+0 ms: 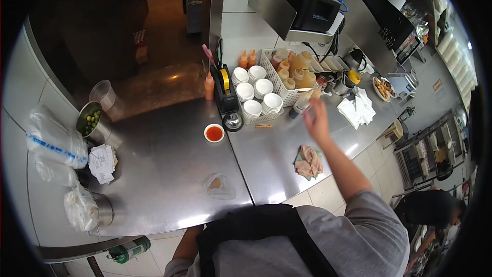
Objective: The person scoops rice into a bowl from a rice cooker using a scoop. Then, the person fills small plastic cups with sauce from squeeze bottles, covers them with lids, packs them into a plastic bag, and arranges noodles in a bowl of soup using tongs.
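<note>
My right hand (pixel 316 118) reaches across the steel counter beside a clear squeeze bottle (pixel 302 103) with dark contents at its base. The fingers are partly blurred, and whether they touch the bottle is unclear. Behind it, a white basket (pixel 266 61) holds several sauce bottles. Stacks of small white bowls (pixel 252 107) stand to the left. A white bowl of red sauce (pixel 213 133) and a small plastic bag with brown contents (pixel 218 185) lie on the counter's left part. My left hand is hidden below the counter edge.
A crumpled cloth (pixel 309 162) lies near the front edge. White napkins (pixel 357 107) and a plate of food (pixel 384 88) are at the right. A pot of green fruits (pixel 92 120) and papers (pixel 102 164) stand left. Another person (pixel 428 208) is at the lower right.
</note>
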`<state>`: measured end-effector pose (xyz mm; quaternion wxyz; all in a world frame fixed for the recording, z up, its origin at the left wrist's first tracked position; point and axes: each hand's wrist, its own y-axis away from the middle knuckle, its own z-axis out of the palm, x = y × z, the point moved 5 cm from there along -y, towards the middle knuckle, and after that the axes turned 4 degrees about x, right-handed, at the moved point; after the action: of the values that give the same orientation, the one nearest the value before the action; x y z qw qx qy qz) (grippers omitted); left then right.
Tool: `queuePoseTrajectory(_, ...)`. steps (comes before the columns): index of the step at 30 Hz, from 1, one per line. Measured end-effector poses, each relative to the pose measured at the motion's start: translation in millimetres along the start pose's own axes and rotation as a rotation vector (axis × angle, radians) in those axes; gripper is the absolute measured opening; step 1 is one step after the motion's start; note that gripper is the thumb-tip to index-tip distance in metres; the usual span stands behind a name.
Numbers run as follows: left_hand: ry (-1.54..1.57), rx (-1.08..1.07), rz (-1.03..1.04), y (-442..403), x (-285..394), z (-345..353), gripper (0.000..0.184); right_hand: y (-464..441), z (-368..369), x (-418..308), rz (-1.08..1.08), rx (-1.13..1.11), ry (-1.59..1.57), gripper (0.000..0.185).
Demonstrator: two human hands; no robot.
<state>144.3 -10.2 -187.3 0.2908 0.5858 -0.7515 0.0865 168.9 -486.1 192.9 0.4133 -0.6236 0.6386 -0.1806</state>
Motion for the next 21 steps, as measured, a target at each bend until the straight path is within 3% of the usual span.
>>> queuePoseTrajectory(4, 0.01, 0.021, 0.011, -9, 7, -6, 0.043, -104, 40, 106, 0.3, -0.153, 0.292, 0.058)
queuePoseTrajectory(5, 0.015, 0.03, 0.009, -10, 8, -8, 0.043, -120, 42, 108, 0.412, -0.218, 0.28, 0.072)
queuePoseTrajectory(7, 0.024, 0.052, 0.014, -15, 9, -10, 0.043, -143, 60, 140, 0.426, -0.244, 0.27, 0.085)
queuePoseTrajectory(11, 0.036, 0.08, 0.02, -22, 15, -12, 0.043, -164, 106, 207, 0.656, -0.249, 0.255, 0.1)
queuePoseTrajectory(15, 0.045, 0.094, 0.031, -31, 21, -12, 0.044, -165, 108, 195, 0.625, -0.274, 0.131, 0.091)
queuePoseTrajectory(18, 0.047, 0.102, 0.043, -35, 23, -10, 0.044, -163, 102, 170, 0.557, -0.191, 0.001, 0.068)
queuePoseTrajectory(19, 0.051, 0.104, 0.048, -37, 24, -9, 0.044, -162, 98, 163, 0.554, -0.197, 0.005, 0.068)
queuePoseTrajectory(21, 0.056, 0.111, 0.057, -40, 27, -8, 0.045, -171, 71, 133, 0.326, -0.031, -0.124, 0.063)
